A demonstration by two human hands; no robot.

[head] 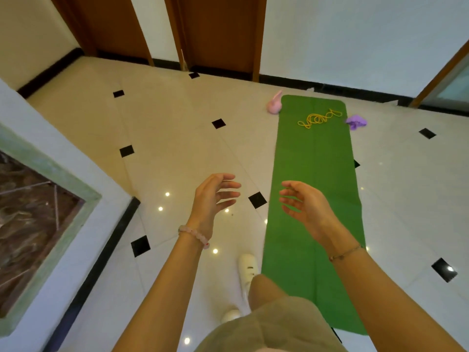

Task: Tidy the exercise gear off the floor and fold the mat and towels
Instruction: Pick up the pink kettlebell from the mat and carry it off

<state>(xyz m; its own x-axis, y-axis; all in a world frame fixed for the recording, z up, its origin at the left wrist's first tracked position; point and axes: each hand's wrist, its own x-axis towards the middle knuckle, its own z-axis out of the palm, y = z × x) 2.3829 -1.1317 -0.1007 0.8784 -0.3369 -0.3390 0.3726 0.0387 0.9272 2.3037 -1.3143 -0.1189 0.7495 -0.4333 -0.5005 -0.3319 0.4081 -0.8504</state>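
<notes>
In the head view, both hands were raised in front of the body and held nothing. The left hand [215, 196] had its fingers apart and loosely bent, palm turned inward. The right hand [304, 201] mirrored it, fingers spread and relaxed, hanging over the near half of the green mat [314, 153].

The mat lay flat and fully unrolled on the tiled floor [177, 138], running from below the right forearm out well beyond the right hand's fingertips. Far past that hand, on the mat's far end, lay a tangled yellow skipping rope [319, 118]. A pink kettlebell [274, 104] stood on the floor just beside the mat's far corner, ahead of the gap between the two hands. Off the opposite edge, beyond and outside the right hand, sat a crumpled purple item [356, 122], possibly a towel or a stretch band; it was too small to tell. A white shoe [248, 273] stood on the floor below and between the wrists, at the mat's near edge.

The task looked barely begun: nothing was gathered and the mat was not yet folded. The approach seemed to be the step in hand. The next move would call for walking to the far end and clearing the rope off the mat before any fold.

No brand, label or writing could be read anywhere.
</notes>
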